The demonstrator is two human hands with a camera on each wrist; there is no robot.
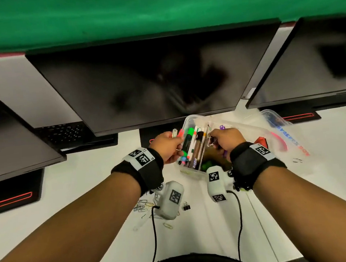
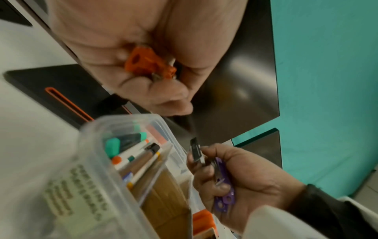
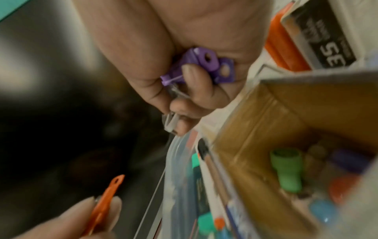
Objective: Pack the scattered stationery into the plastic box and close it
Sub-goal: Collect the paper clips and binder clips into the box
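Note:
The clear plastic box [image 1: 189, 170] stands open on the white desk, holding upright markers [image 1: 192, 143] and a brown cardboard insert [image 2: 163, 195]. My left hand [image 1: 169, 145] hovers at its left rim, its fingers curled round orange clips [image 2: 150, 66]. My right hand [image 1: 223, 139] is over the box's middle and grips purple clips [image 3: 204, 67] plus a black binder clip [image 2: 196, 150]. In the right wrist view the insert [image 3: 255, 129] contains a green cap [image 3: 286, 171] and other coloured pieces. Several loose paper clips [image 1: 143, 204] and a black binder clip [image 1: 186, 206] lie on the desk under my left wrist.
The box's clear lid [image 1: 284, 132] lies to the right of the box. An orange and black staples pack [image 3: 319, 40] sits by the box. A dark monitor [image 1: 152, 80] stands right behind the box, with others on both sides. Wrist camera cables trail toward me.

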